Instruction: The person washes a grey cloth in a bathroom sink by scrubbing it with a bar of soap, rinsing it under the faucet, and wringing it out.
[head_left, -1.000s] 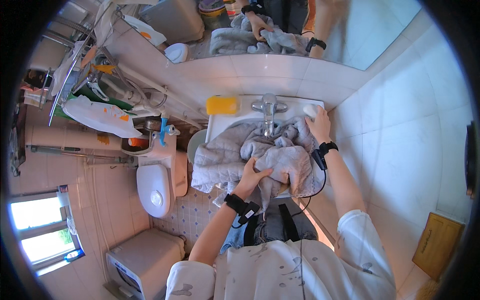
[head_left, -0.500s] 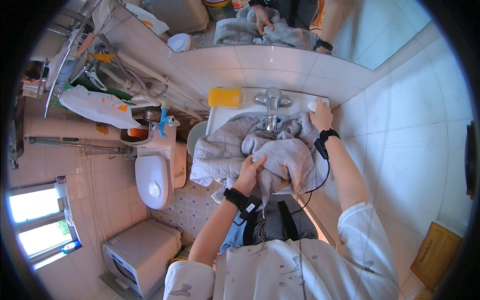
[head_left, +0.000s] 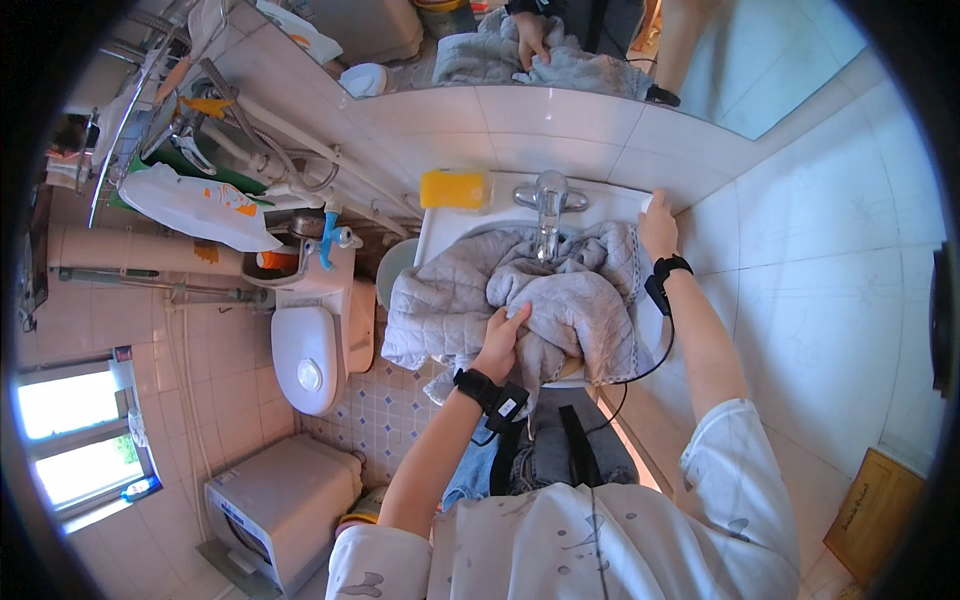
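The grey towel (head_left: pixel 520 300) fills the white sink (head_left: pixel 440 225) and hangs over its front rim, hiding the basin; the left hand (head_left: pixel 503 340) pinches a fold near the sink's front; the right hand (head_left: pixel 657 222) rests flat on the sink's back corner, beside the tap (head_left: pixel 548 195); a yellow sponge (head_left: pixel 455 189) sits on the sink's back ledge.

Towel (head_left: pixel 560 300) in sink (head_left: pixel 440 225), toilet (head_left: pixel 305 345) left.

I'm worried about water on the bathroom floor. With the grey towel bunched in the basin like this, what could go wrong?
The grey towel hangs over the sink front, so it may drip or slide onto the floor. The left hand grips only one fold. The right hand rests at the sink's back corner, off the towel.
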